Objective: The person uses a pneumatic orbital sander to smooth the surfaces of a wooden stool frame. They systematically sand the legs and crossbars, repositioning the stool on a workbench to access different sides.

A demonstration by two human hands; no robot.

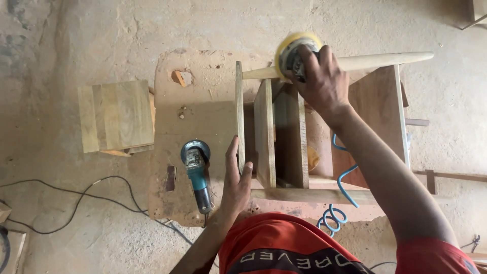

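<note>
— What's the right hand (pixel 322 81) on?

— It's wrapped tight around a pneumatic sander (pixel 296 55) with a yellow pad, pressed onto the long top rail of a wooden frame (pixel 284 147). The frame stands on a dusty workbench (pixel 198 114), slats upright.

— And the other one?

— The left hand (pixel 236 185) lies flat against the frame's left slat, fingers stretched out, thumb on the slat's other side, bracing rather than gripping.

— Anything beside it?

— A teal angle grinder (pixel 197 170) lies on the bench just left of that hand, not touched. A coiled blue air hose (pixel 339 195) hangs below the frame. Off to the left, well apart, sits a stack of wooden boards (pixel 116 116), and black cables (pixel 86 195) trail over the floor.
</note>
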